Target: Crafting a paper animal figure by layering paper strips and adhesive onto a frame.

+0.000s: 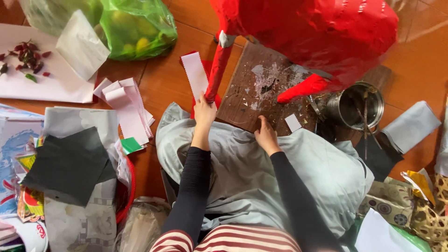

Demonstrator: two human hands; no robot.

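A big red paper-covered figure (pixel 317 28) stands at the top, over a dark wooden board (pixel 247 102) speckled with paper scraps. My left hand (pixel 204 112) grips the lower end of one of its thin red legs (pixel 217 70), beside a white paper strip with a zigzag edge (pixel 196 74). My right hand (pixel 266 135) rests fingers down on the near edge of the board, close to a small white paper piece (pixel 293 122). A second red leg (pixel 301 88) touches the board to the right.
A metal pot (pixel 357 105) with sticks stands right of the board. Pink paper strips (pixel 128 107) and black sheets (pixel 70 163) lie at left. A green plastic bag (pixel 135 28) and white paper with dried petals (pixel 28 60) sit top left. Grey cloth (pixel 242 172) covers my lap.
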